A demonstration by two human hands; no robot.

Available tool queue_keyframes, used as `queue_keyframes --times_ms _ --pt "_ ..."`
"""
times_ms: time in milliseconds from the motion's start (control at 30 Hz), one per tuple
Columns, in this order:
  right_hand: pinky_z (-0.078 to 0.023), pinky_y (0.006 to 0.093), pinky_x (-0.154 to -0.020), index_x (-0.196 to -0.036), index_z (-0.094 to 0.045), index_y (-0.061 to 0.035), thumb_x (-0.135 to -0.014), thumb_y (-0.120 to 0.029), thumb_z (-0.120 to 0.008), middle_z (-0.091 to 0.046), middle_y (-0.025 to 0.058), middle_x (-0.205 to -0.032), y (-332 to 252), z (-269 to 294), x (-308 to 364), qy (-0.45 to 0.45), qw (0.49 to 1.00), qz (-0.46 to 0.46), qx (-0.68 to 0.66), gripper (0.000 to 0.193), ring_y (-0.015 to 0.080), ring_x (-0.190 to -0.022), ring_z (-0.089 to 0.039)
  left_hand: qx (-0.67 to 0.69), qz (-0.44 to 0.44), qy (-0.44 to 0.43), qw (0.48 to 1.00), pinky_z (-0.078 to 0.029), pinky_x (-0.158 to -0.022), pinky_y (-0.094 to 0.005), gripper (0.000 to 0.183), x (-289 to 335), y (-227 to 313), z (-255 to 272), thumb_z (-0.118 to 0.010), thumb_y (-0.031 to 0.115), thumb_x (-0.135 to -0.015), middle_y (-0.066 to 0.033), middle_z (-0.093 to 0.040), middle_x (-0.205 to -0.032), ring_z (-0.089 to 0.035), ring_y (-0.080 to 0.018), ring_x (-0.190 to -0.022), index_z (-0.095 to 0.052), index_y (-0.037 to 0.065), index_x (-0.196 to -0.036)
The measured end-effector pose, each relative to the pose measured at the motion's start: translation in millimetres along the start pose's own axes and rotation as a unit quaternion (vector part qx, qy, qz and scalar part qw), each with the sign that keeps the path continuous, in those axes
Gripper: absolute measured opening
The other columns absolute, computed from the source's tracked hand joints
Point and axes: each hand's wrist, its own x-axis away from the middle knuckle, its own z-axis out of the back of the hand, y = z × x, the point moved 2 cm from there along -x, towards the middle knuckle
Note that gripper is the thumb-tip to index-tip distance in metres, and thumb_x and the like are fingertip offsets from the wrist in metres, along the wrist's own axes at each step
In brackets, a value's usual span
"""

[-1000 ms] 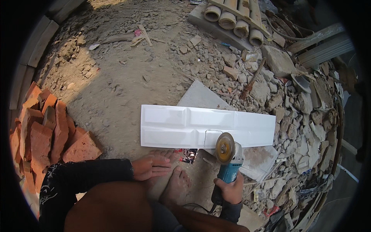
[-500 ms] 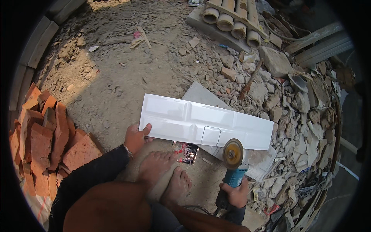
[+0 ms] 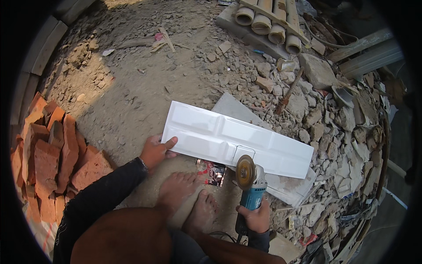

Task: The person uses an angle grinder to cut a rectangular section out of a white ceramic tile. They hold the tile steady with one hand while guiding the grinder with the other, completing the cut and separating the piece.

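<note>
Bricks (image 3: 47, 155) left of panel (image 3: 237, 138); pipes (image 3: 261, 24) behind, rubble (image 3: 314, 116) right.

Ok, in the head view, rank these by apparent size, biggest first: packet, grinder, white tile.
1. White tile, largest by far
2. Grinder, held in the right hand
3. Packet, clearly smallest

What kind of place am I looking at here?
Probably an outdoor building or demolition site: rubble covers the ground on the right, red bricks are heaped on the left, and pipes lie side by side at the top.
</note>
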Motion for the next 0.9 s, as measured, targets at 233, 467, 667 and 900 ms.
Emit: queue_keyframes --times_ms 233,467,667,900 --pt "-0.058 0.0341 -0.078 -0.115 -0.068 0.0009 -0.073 -0.007 -0.089 -0.074 0.0056 -0.094 7 -8 -3 0.006 1.0 0.02 -0.003 0.047 0.0157 -0.081 -0.07 0.018 0.013 0.002 1.0 -0.064 -0.089 -0.0323 0.057 3 1 -2 -0.077 0.035 -0.108 -0.0112 -0.075 -0.126 -0.073 -0.0178 -0.11 -0.06 -0.003 -0.145" --pt "-0.058 0.0342 -0.078 -0.114 -0.068 0.0006 -0.073 -0.007 -0.089 -0.074 0.0055 -0.095 5 -10 -8 0.001 1.0 0.02 0.023 0.046 0.0158 -0.082 -0.07 0.02 0.019 0.007 1.0 -0.063 -0.089 -0.032 0.055 3 1 -4 -0.076 0.036 -0.108 -0.0096 -0.074 -0.125 -0.072 -0.0171 -0.109 -0.061 -0.002 -0.145" --pt "-0.058 0.0341 -0.077 -0.113 -0.068 0.0004 -0.074 -0.006 -0.088 -0.074 0.0045 -0.094 9 -13 -10 -0.006 1.0 0.014 -0.001 0.045 0.0149 -0.081 -0.069 0.026 0.02 0.01 0.999 -0.063 -0.089 -0.0312 0.053 4 0 -5 -0.076 0.036 -0.109 -0.0083 -0.074 -0.125 -0.072 -0.016 -0.108 -0.062 0.0 -0.145" --pt "-0.058 0.0336 -0.076 -0.113 -0.069 0.0002 -0.073 -0.006 -0.088 -0.073 0.0038 -0.093 11 -14 -11 -0.007 1.0 0.011 -0.023 0.044 0.0145 -0.08 -0.069 0.025 0.018 0.007 0.999 -0.063 -0.089 -0.0315 0.052 3 -1 -5 -0.075 0.036 -0.109 -0.0083 -0.075 -0.125 -0.072 -0.016 -0.109 -0.062 0.0 -0.144"
